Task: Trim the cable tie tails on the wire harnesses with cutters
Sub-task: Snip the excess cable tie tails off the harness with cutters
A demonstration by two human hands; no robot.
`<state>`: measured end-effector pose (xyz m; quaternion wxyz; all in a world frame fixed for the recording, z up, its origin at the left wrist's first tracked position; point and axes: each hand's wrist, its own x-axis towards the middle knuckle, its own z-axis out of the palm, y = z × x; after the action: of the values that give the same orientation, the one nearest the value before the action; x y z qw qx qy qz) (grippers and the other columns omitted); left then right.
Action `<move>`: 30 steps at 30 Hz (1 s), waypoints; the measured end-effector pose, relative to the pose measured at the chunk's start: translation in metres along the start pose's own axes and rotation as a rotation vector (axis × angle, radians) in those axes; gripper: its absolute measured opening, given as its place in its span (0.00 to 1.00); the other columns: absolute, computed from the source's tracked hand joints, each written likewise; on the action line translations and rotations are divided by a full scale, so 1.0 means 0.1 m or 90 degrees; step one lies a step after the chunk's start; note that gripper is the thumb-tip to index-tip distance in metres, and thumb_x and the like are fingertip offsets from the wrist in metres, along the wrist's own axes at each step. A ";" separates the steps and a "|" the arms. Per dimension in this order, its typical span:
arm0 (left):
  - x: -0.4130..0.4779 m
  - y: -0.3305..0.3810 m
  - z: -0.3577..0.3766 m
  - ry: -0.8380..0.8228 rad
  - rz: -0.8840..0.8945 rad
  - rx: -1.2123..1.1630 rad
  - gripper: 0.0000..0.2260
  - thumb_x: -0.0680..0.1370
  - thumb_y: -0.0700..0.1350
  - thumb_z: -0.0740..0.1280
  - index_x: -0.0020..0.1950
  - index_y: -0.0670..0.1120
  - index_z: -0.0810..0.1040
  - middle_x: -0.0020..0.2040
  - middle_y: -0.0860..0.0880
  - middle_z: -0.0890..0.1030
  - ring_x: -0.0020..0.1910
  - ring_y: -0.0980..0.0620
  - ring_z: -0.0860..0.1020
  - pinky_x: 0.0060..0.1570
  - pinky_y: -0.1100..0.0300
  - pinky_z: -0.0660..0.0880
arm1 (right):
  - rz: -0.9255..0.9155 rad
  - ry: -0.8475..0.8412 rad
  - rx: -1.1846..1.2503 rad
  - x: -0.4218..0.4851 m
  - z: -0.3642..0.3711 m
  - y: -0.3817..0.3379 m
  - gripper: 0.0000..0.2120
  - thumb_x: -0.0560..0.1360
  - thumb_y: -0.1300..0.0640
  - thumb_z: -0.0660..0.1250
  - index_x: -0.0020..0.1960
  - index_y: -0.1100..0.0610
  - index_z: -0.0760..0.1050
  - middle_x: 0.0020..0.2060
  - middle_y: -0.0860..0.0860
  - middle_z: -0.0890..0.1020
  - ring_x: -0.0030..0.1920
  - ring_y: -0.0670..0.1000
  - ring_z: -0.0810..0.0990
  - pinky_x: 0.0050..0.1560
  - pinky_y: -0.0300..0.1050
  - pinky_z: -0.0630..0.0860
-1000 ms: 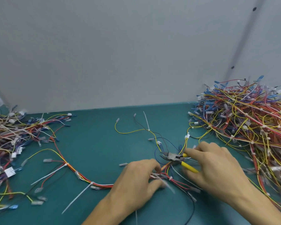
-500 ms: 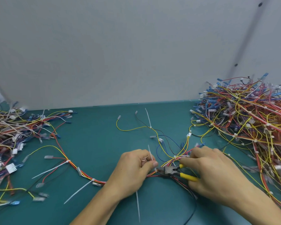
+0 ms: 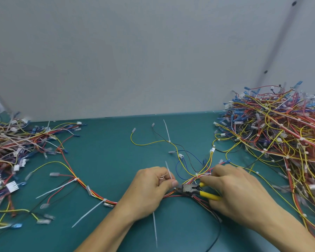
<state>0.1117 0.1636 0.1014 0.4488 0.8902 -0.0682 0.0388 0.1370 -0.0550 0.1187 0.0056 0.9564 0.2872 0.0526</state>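
A wire harness (image 3: pixel 91 192) of red, yellow and black wires lies across the green table in front of me. My left hand (image 3: pixel 149 191) pinches the bundle at a cable tie whose white tail (image 3: pixel 168 170) sticks up between the fingers. My right hand (image 3: pixel 238 191) grips yellow-handled cutters (image 3: pixel 191 189), their dark jaws pointing left at the bundle right beside my left thumb. More uncut white tie tails (image 3: pixel 88 213) stick out along the harness to the left and below my left wrist.
A tall heap of harnesses (image 3: pixel 280 135) fills the right side. A flatter heap of harnesses (image 3: pixel 9 151) lies at the left. A grey wall (image 3: pixel 153 60) stands behind the green table (image 3: pixel 107 151).
Both hands have drawn together over the bundle. My left hand shifted from flat on the wires to pinching the tie, and the cutter jaws moved down and left to it.
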 end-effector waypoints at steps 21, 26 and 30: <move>0.01 -0.01 0.00 -0.010 -0.001 0.011 0.08 0.76 0.46 0.68 0.37 0.50 0.78 0.25 0.60 0.71 0.27 0.59 0.66 0.30 0.68 0.63 | -0.057 0.046 0.017 -0.02 0.00 0.06 0.08 0.63 0.49 0.72 0.40 0.47 0.77 0.35 0.45 0.75 0.36 0.55 0.76 0.31 0.46 0.73; 0.01 -0.02 0.00 -0.016 0.000 0.010 0.08 0.76 0.46 0.68 0.36 0.50 0.78 0.25 0.59 0.70 0.26 0.59 0.66 0.30 0.68 0.63 | -0.057 0.023 0.007 0.00 0.01 0.07 0.12 0.68 0.44 0.66 0.51 0.45 0.78 0.43 0.43 0.77 0.45 0.54 0.77 0.41 0.47 0.73; 0.02 -0.03 0.00 -0.014 0.001 0.007 0.09 0.76 0.47 0.68 0.36 0.50 0.78 0.24 0.58 0.69 0.27 0.58 0.65 0.29 0.67 0.62 | -0.054 -0.006 0.003 0.00 0.01 0.07 0.14 0.70 0.43 0.63 0.54 0.44 0.75 0.45 0.43 0.75 0.48 0.53 0.76 0.42 0.45 0.72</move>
<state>0.1138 0.1650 0.0992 0.4428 0.8931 -0.0735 0.0298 0.1414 -0.0610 0.1180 0.0069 0.9437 0.3274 0.0474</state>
